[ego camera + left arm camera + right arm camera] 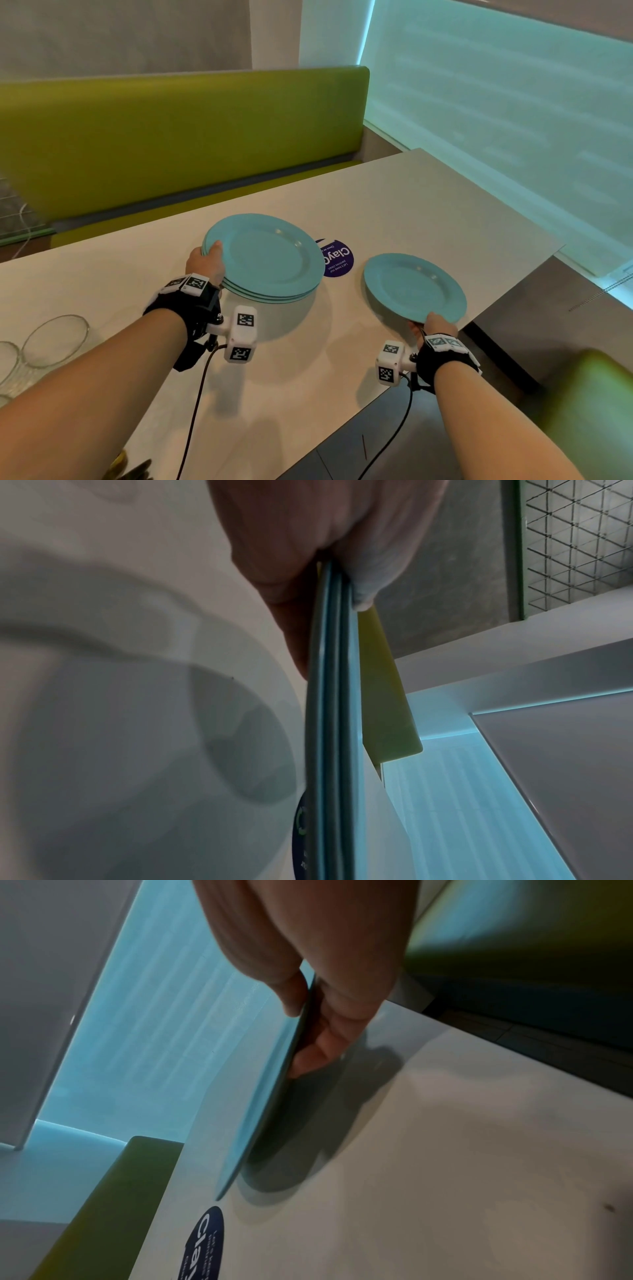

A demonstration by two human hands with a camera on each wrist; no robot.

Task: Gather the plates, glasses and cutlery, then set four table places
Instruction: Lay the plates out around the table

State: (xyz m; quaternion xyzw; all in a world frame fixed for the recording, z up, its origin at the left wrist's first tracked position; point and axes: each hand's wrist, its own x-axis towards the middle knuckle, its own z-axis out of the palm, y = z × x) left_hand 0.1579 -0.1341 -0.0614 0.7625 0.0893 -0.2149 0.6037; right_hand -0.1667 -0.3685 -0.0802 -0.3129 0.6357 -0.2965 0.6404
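Presently my left hand (207,262) grips the near-left rim of a stack of plates (265,258), thumb on top and fingers beneath, and carries it clear of the table (445,205); its shadow falls on the surface below. My right hand (433,325) pinches the near rim of a single plate (414,287), thumb above and fingers curled underneath, as the right wrist view confirms. This plate sits low over the near right part of the table, close to the edge; I cannot tell whether its far rim already touches the surface. I judge the step in hand to be laying the first place. To do it well, I should lower the plate flat, keep it wholly inside the table edge, draw the fingers out from under only once the far rim rests, and hold the stack level so nothing slides. Count: the left wrist view shows three rims in the stack, which with the single plate makes four plates. Glasses (54,341) stand at the far left of the table, at least two in view, the rest cut off by the frame. Cutlery: none that I can identify. One round purple sticker (337,260) lies between stack and plate.
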